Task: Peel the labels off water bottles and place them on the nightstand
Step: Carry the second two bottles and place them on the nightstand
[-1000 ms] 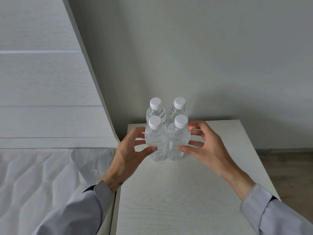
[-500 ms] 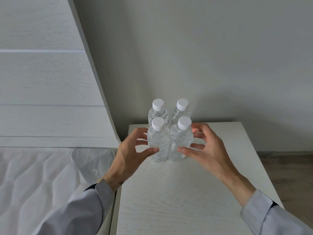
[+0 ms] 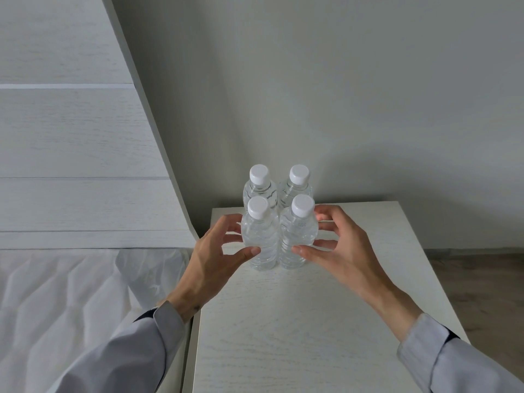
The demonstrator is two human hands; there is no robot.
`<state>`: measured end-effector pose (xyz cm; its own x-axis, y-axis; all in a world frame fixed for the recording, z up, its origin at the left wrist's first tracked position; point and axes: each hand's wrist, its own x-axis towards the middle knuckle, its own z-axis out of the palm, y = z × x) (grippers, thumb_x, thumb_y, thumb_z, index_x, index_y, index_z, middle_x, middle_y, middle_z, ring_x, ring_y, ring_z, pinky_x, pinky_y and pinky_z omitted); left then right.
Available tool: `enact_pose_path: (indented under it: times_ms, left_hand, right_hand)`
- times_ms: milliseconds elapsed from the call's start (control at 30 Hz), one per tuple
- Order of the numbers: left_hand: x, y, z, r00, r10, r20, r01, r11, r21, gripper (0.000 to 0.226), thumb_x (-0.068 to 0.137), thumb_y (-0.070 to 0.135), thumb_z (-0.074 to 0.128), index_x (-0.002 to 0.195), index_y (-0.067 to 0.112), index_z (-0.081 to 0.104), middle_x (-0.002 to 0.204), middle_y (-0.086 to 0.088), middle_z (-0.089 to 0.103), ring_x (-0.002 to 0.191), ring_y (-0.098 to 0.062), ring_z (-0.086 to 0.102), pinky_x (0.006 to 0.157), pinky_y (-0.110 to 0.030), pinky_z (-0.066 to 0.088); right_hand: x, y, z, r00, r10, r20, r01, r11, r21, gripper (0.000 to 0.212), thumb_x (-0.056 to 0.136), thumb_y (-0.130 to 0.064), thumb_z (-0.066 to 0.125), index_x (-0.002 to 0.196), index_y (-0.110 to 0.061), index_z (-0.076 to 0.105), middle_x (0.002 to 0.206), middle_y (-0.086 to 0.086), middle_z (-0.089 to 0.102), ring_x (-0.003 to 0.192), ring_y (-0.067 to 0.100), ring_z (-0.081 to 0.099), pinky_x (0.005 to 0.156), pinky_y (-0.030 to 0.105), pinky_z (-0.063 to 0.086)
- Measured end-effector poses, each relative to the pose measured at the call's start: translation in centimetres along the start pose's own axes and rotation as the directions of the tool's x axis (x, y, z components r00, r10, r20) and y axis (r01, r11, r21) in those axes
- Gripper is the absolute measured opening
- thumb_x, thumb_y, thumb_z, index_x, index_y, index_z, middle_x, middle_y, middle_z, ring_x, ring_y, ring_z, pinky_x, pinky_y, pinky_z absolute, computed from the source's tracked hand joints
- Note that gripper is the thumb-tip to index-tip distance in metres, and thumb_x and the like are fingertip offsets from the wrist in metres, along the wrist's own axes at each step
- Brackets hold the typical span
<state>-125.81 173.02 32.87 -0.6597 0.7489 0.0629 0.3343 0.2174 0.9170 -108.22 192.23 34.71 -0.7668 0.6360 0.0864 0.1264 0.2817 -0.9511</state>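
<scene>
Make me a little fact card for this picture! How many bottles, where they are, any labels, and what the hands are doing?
Bottles: four clear water bottles with white caps, upright, packed in a square
Front pair: front left bottle, front right bottle
Back pair: back left bottle, back right bottle
Where: on the white nightstand, near its back edge
Labels: none visible
Hands: left hand curls round the front left bottle; right hand curls round the front right bottle
Beside: bed on the left
</scene>
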Motion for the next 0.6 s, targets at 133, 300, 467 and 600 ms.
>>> enact_pose_path:
  times_ms: [133,300,467,600]
  left_hand:
    - [0.03,0.16,-0.06,1.0,-0.013,0.022,0.014,1.0,-0.027,0.058,0.078,0.053,0.079,0.128,0.03,0.062,0.119,0.017,0.071,0.112,-0.003,0.07,0.083,-0.028,0.064]
    - [0.02,0.16,0.12,1.0,-0.019,0.001,0.019,1.0,-0.012,0.063,0.077,0.057,0.077,0.131,0.027,0.061,0.122,0.012,0.072,0.113,-0.008,0.072,0.087,-0.036,0.065]
    - [-0.25,0.12,0.19,0.999,-0.029,-0.013,0.029,0.999,-0.014,0.063,0.078,0.057,0.075,0.132,0.029,0.06,0.123,0.012,0.07,0.115,-0.01,0.072,0.09,-0.041,0.065]
    - [-0.46,0.33,0.11,1.0,-0.028,-0.015,0.027,1.0,-0.006,0.062,0.078,0.062,0.074,0.131,0.032,0.061,0.125,0.013,0.07,0.117,-0.006,0.07,0.091,-0.036,0.065]
  right_hand:
    - [-0.28,0.21,0.14,0.999,-0.021,-0.043,0.021,1.0,0.007,0.064,0.067,-0.027,0.098,0.111,-0.052,0.059,0.113,-0.027,0.062,0.111,0.002,0.066,0.084,0.02,0.061]
    - [-0.13,0.11,0.08,1.0,-0.017,-0.026,0.017,1.0,-0.003,0.064,0.066,-0.028,0.098,0.114,-0.047,0.06,0.116,-0.02,0.063,0.112,0.003,0.066,0.086,0.021,0.061]
    - [0.08,-0.14,-0.02,1.0,0.003,-0.008,-0.004,1.0,-0.025,0.064,0.066,-0.026,0.099,0.115,-0.042,0.06,0.121,-0.012,0.064,0.112,0.004,0.066,0.09,0.027,0.062]
    - [0.04,-0.28,-0.26,1.0,0.001,0.015,0.0,0.999,-0.047,0.063,0.067,-0.028,0.098,0.115,-0.042,0.06,0.12,-0.014,0.063,0.114,0.003,0.065,0.09,0.03,0.062]
